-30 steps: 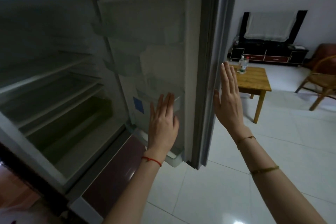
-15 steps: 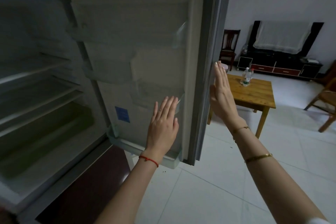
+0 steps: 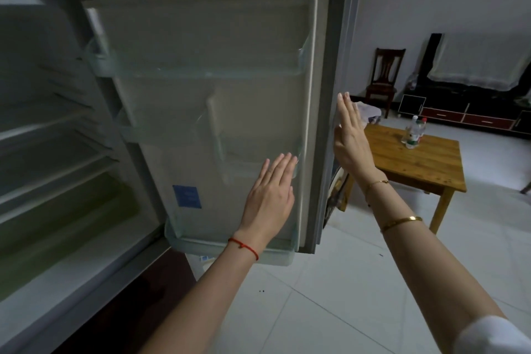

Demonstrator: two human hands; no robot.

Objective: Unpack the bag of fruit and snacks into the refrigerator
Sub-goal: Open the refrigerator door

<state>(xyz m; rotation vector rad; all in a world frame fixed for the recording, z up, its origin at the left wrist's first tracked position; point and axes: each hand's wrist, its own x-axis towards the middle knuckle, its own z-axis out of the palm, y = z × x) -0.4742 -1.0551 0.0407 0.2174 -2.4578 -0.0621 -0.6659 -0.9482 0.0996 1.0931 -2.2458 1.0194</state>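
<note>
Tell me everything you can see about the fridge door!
The fridge door stands wide open, its pale inner side facing the camera. A grey seal frames it. Clear plastic shelves cross it at several heights, all looking empty, with a white bin along the bottom. A small blue sticker sits low on the lining. The left hand lies flat in front of the inside; the right hand, fingers straight, is at its outer edge.

1. The fridge door (image 3: 207,112) stands open, its clear racks bare.
2. The left hand (image 3: 270,198) is flat, fingers straight, in front of the door's inner face.
3. The right hand (image 3: 352,141) is flat at the door's outer edge.
4. Bottles (image 3: 413,132) stand on the wooden surface (image 3: 425,164) behind.
</note>
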